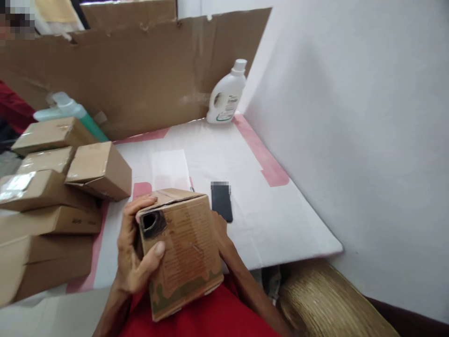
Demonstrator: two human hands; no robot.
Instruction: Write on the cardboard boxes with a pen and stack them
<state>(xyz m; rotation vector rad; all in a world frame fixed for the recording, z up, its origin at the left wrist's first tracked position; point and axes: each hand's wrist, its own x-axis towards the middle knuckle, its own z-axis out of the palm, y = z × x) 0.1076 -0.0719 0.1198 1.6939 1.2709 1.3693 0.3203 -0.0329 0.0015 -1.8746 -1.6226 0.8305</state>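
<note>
Both my hands hold a brown printed cardboard box (182, 252) just above my lap, at the near edge of the white table (280, 220). My left hand (135, 252) wraps the box's left side, with the thumb pressed on its front face below a dark oval hand-hole. My right hand (219, 229) grips the right side and is mostly hidden behind the box. The box's top flap looks slightly lifted.
A stack of several taped brown boxes (52, 201) fills the table's left. A black phone (221, 201) lies behind the held box. A white jug (227, 95) stands at the back by a cardboard wall (140, 75). A green bottle (75, 114), a straw hat (326, 304) and a white wall (368, 140) surround the table.
</note>
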